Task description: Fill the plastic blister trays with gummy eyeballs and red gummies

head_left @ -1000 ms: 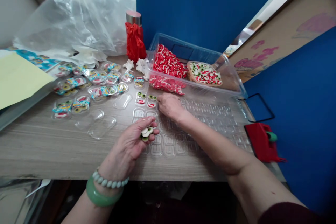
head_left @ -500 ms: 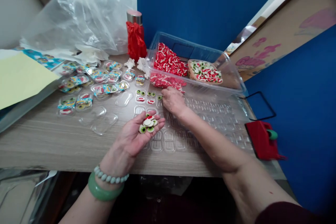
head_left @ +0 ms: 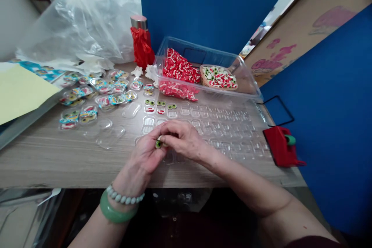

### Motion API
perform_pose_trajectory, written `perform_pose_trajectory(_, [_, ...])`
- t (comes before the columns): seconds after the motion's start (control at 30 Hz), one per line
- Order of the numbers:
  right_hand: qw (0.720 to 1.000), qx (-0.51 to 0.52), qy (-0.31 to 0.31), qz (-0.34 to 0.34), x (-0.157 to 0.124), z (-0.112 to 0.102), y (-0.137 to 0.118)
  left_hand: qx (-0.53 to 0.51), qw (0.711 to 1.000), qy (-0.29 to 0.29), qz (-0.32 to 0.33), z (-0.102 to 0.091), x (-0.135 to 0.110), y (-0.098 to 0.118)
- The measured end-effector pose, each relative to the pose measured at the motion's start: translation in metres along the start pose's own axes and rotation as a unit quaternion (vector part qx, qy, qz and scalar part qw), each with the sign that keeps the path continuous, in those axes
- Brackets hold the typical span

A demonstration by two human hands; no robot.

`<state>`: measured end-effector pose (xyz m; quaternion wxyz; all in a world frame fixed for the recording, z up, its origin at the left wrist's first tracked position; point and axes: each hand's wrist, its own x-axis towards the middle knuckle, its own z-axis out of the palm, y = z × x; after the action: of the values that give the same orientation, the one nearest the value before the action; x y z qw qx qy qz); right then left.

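My left hand [head_left: 148, 153] is cupped palm up and holds a small pile of green-and-white eyeball candies [head_left: 158, 144]. Over that palm, my right hand [head_left: 186, 141] pinches at the candies with thumb and fingers, covering most of the pile. Beyond both hands lie rows of clear plastic blister cups [head_left: 196, 111]. Two cups at the left of the back row each hold a pair of eyeball candies and a red-and-white mouth candy [head_left: 161, 112]. In the third cup sits a pair of eyeball candies [head_left: 172, 106] alone.
Behind the cups stands a clear bin [head_left: 247, 81] with red-and-white candies [head_left: 181, 69] and a small tub [head_left: 203, 81] of mixed candies. Labelled filled packs [head_left: 109, 100] are heaped at left. A red-wrapped bottle [head_left: 142, 46] and a red tape dispenser [head_left: 279, 145] flank the bin.
My right hand has drawn back from the third cup to my left palm, leaving the eyeball pair in view there. The left hand has stayed cupped; the view has shifted slightly.
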<state>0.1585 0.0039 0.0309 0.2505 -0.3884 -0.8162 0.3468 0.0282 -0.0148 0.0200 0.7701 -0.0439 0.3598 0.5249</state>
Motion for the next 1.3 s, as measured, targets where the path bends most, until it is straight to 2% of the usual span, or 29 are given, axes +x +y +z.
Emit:
perform_pose_trajectory(0.07, [0.998,0.043,0.044,0.032,0.000,-0.004,0.001,0.002,1.000,0.007,0.011,0.000,-0.006,-0.001])
perform_pose_trajectory(0.13, [0.996,0.026,0.071,0.048,0.001,-0.008,0.003,0.005,1.000,0.004,0.008,0.001,-0.010,0.000])
perform_pose_trajectory(0.27, [0.997,-0.053,0.024,0.046,0.001,-0.009,0.003,0.007,1.000,-0.008,-0.020,0.003,-0.012,0.001])
perform_pose_trajectory(0.4, [0.997,-0.003,0.063,0.047,-0.001,-0.005,0.005,-0.015,0.999,0.012,-0.043,0.002,-0.008,0.002])
perform_pose_trajectory(0.53, [0.987,0.058,0.128,0.076,0.006,-0.014,0.026,0.024,0.998,0.027,-0.047,-0.007,-0.004,0.005])
perform_pose_trajectory(0.67, [0.969,-0.033,0.184,0.161,0.028,-0.030,0.058,0.068,0.997,0.027,-0.037,-0.014,-0.003,0.007])
perform_pose_trajectory(0.8, [0.968,-0.142,0.103,0.179,0.052,-0.022,0.072,0.081,0.995,0.037,-0.041,-0.014,-0.003,0.010])
perform_pose_trajectory(0.9, [0.951,-0.253,0.035,0.176,0.061,-0.006,0.069,0.088,0.995,0.030,-0.029,-0.013,-0.003,0.012])
perform_pose_trajectory(1.0, [0.934,-0.314,0.019,0.169,0.062,0.000,0.062,0.080,0.996,0.043,-0.009,-0.012,-0.004,0.015])
perform_pose_trajectory(1.07, [0.946,-0.283,0.045,0.149,0.056,-0.002,0.054,0.073,0.996,0.051,-0.006,-0.012,-0.003,0.016])
perform_pose_trajectory(1.13, [0.973,-0.194,0.067,0.107,0.045,-0.007,0.044,0.069,0.996,0.049,-0.012,-0.011,-0.002,0.016])
perform_pose_trajectory(1.23, [0.996,-0.040,0.043,0.063,0.023,-0.010,0.025,0.062,0.997,0.045,-0.009,-0.010,0.001,0.010])
perform_pose_trajectory(1.3, [0.998,-0.004,0.037,0.045,0.008,-0.009,0.016,0.060,0.997,0.041,-0.003,-0.007,0.003,0.003])
